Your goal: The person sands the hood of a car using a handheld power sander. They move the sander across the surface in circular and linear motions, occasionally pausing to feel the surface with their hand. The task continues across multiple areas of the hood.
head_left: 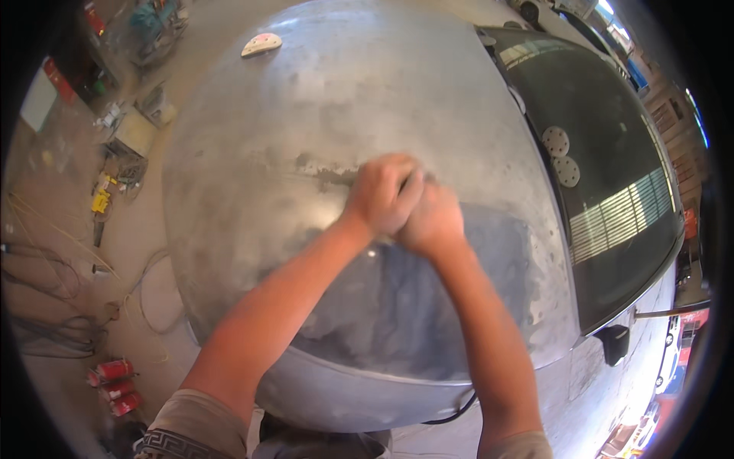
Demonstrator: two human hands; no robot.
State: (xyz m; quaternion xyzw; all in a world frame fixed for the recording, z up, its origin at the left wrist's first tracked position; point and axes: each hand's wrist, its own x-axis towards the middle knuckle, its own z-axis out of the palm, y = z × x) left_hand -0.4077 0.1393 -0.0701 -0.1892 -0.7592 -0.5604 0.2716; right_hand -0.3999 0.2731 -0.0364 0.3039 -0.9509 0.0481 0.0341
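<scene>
The left hand [386, 197] and right hand [437, 218] are held together over the car hood [344, 92], beside a dark, rough patch [325, 173]. The fingers are curled; whether anything is gripped cannot be told. The metal could be gouged if pressure were applied unevenly, and the half-round pad [261, 45], resting on the hood's far curve, could be dislodged by a knock.

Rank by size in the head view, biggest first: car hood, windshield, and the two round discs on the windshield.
1. Car hood
2. Windshield
3. Upper disc and lower disc: they look alike, so unranked.
</scene>
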